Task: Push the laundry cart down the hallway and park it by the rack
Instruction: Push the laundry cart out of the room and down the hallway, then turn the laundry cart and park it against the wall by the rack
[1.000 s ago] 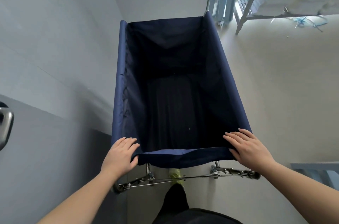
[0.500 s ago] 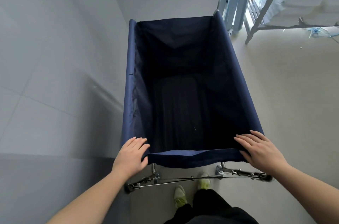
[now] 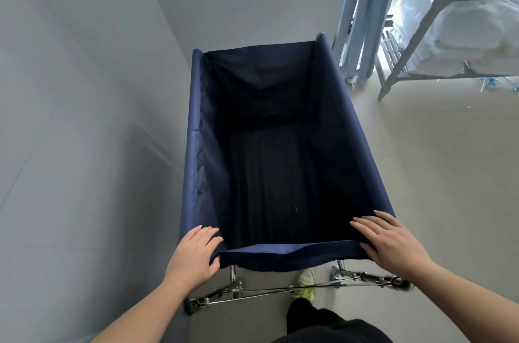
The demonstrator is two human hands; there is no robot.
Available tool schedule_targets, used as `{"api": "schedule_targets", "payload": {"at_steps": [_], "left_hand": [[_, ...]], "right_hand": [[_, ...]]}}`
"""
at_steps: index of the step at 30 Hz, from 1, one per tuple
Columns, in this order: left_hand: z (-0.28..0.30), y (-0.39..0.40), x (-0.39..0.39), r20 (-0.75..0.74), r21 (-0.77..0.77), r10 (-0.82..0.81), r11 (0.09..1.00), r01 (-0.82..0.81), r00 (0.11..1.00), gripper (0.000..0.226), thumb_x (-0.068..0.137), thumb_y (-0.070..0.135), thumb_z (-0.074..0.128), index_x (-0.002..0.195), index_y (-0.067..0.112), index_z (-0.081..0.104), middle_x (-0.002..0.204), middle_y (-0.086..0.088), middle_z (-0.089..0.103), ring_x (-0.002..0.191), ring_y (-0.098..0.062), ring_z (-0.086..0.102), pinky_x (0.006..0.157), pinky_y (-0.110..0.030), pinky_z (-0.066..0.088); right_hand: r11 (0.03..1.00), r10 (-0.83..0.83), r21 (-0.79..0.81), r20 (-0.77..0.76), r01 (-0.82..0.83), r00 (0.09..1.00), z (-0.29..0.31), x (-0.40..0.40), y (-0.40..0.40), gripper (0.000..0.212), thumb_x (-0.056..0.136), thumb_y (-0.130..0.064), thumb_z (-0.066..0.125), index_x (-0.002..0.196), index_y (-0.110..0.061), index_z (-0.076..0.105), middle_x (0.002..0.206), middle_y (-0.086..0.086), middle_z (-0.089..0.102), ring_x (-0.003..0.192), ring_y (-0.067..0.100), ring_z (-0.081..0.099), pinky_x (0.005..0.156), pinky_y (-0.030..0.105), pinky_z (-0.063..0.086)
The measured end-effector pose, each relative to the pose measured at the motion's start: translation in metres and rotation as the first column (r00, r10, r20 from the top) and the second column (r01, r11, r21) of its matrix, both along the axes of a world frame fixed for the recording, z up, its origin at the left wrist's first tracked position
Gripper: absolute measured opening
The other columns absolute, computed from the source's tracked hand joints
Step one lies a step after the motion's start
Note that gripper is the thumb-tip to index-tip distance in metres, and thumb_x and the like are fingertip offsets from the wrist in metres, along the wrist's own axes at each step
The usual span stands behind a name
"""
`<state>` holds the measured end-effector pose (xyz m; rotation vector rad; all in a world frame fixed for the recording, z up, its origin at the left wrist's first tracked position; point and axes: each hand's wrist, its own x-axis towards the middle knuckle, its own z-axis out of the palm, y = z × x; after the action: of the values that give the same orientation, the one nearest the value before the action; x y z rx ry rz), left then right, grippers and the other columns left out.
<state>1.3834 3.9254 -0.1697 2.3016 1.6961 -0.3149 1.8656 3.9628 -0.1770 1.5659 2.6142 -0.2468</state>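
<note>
The laundry cart (image 3: 346, 107) is a deep navy fabric bin on a chrome folding frame (image 3: 280, 290), seen from above with nothing visible inside. My left hand (image 3: 193, 255) rests on its near-left corner with straight fingers. My right hand (image 3: 390, 241) lies flat on the near-right corner, pressing the rim. The rack (image 3: 415, 42), a grey metal shelf frame holding white wrapped bundles, stands ahead at the upper right, just beyond the cart's far-right corner.
A grey wall (image 3: 84, 118) runs close along the cart's left side. Light blue folded metal frames (image 3: 356, 34) lean upright between the cart's far end and the rack. Beige floor (image 3: 435, 174) stretches to the right. My yellow-green shoe (image 3: 306, 283) shows under the cart.
The cart has rolled forward along the wall. The rack and the blue frames have come nearer, and a metal handle at the left edge has left the view. Both hands kept their places on the rim.
</note>
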Motion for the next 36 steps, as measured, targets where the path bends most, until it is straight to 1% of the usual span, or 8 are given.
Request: {"api": "schedule_targets", "payload": {"at_steps": [8, 18, 22, 28, 36], "left_hand": [[-0.005, 0.090, -0.004, -0.015, 0.043, -0.002, 0.999, 0.003, 1.000, 0.045, 0.074, 0.042, 0.050, 0.106, 0.020, 0.072, 0.119, 0.000, 0.067, 0.109, -0.019, 0.064, 0.110, -0.036, 0.028], [-0.004, 0.202, -0.043, -0.042, 0.051, -0.050, 0.997, 0.052, 0.998, 0.045, 0.076, 0.042, 0.051, 0.110, 0.021, 0.070, 0.122, 0.001, 0.066, 0.112, -0.019, 0.062, 0.111, -0.035, 0.027], [0.000, 0.245, -0.062, -0.063, 0.034, -0.085, 0.996, 0.088, 0.994, 0.046, 0.075, 0.043, 0.049, 0.109, 0.021, 0.071, 0.122, 0.001, 0.066, 0.112, -0.018, 0.062, 0.111, -0.035, 0.026], [-0.001, 0.296, -0.083, -0.089, 0.056, -0.145, 0.987, 0.151, 0.985, 0.046, 0.076, 0.045, 0.047, 0.108, 0.022, 0.072, 0.121, 0.001, 0.067, 0.112, -0.018, 0.062, 0.111, -0.035, 0.025], [-0.003, 0.340, -0.095, -0.101, 0.147, -0.201, 0.966, 0.215, 0.974, 0.041, 0.079, 0.047, 0.049, 0.100, 0.023, 0.074, 0.114, 0.000, 0.070, 0.108, -0.018, 0.063, 0.110, -0.036, 0.026]], "right_hand": [[1.000, 0.017, -0.022, 0.014, -0.017, 1.000, 0.003, -0.002, 0.091, 0.048, 0.089, -0.040, 0.045, 0.130, -0.020, 0.059, 0.128, -0.005, 0.064, 0.115, 0.017, 0.062, 0.111, 0.038, 0.029], [1.000, -0.010, -0.003, 0.056, 0.011, 0.998, -0.004, -0.038, 0.178, 0.047, 0.088, -0.038, 0.045, 0.128, -0.020, 0.061, 0.126, -0.004, 0.066, 0.114, 0.019, 0.062, 0.112, 0.039, 0.028], [0.999, -0.030, 0.012, 0.063, 0.029, 0.998, -0.006, -0.058, 0.206, 0.047, 0.088, -0.039, 0.044, 0.127, -0.019, 0.062, 0.124, -0.003, 0.066, 0.113, 0.020, 0.063, 0.112, 0.040, 0.029], [0.998, -0.049, 0.046, 0.059, 0.046, 0.997, -0.007, -0.081, 0.244, 0.045, 0.088, -0.039, 0.043, 0.123, -0.019, 0.064, 0.120, -0.004, 0.068, 0.112, 0.020, 0.063, 0.112, 0.040, 0.030], [0.997, -0.055, 0.067, 0.071, 0.050, 0.996, -0.002, -0.094, 0.274, 0.045, 0.089, -0.043, 0.043, 0.122, -0.021, 0.064, 0.118, -0.005, 0.069, 0.113, 0.018, 0.062, 0.112, 0.039, 0.030]]}}
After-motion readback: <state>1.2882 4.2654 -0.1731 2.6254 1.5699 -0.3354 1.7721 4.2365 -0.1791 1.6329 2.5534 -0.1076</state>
